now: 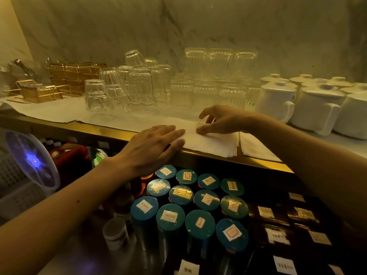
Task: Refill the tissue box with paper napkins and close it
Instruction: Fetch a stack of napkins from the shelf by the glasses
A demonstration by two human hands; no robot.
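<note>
At the far left of the shelf [119,127] the gold box [37,92] is standing on a white cloth, well apart from my hands; I am taking it for the tissue box, and I cannot tell if its lid is up. Next to it many glasses [139,90] are standing upside down. My left hand [153,147] is lying flat, fingers straight, and is pressing the left edge of the napkins [210,143]. The napkins are lying as a flat white stack at the front edge of the shelf. My right hand [220,121] is touching the top of the stack with bent fingers; I cannot tell if it is pinching a sheet or only resting. At the right, white pots [278,100] are standing.

I am judging the stack as light, soft and loose, so the sheets will be sliding and fanning easily. It is better to be taking it from both short sides, thumbs on top and fingers under, squeezing gently.
</note>
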